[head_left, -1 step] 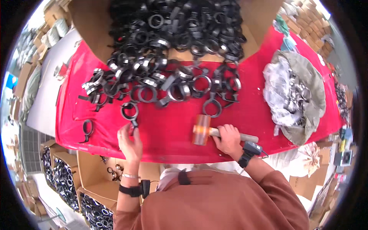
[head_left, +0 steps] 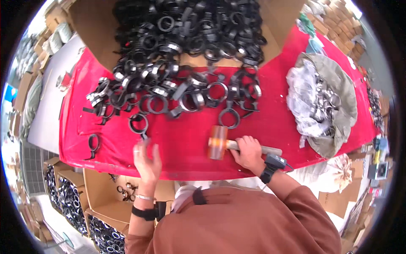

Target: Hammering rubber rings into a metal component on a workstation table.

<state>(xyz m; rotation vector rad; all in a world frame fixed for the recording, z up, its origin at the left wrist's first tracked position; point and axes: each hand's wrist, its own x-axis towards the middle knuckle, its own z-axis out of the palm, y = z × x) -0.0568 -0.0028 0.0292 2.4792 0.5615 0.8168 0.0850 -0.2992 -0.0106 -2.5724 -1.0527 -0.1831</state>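
Note:
My right hand (head_left: 250, 153) is wrapped round the wooden handle (head_left: 272, 151) of a mallet, whose amber-brown head (head_left: 218, 142) lies sideways over the red cloth. At the left, my left hand (head_left: 147, 164) has its fingers apart, thumb away from the others. Just beyond its slightly blurred fingertips lies a black ring-shaped clamp (head_left: 145, 127), its tab pointing toward me; whether a finger touches the tab I cannot tell. Another black ring clamp (head_left: 98, 144) lies alone farther left. A dense heap of black and silver ring clamps (head_left: 157, 104) spreads across the cloth ahead.
A large tipped cardboard box (head_left: 91, 38) spills the clamps onto the red-covered table (head_left: 186, 156). At right sits a grey-green sack (head_left: 344, 101) with clear plastic and metal rings inside. Below the table's left edge stand cardboard boxes (head_left: 99, 194), several holding rings.
My left hand has drawn back slightly toward me and right, away from the nearest ring clamp's tab. My right hand keeps its hold on the mallet. The whole view has shifted slightly.

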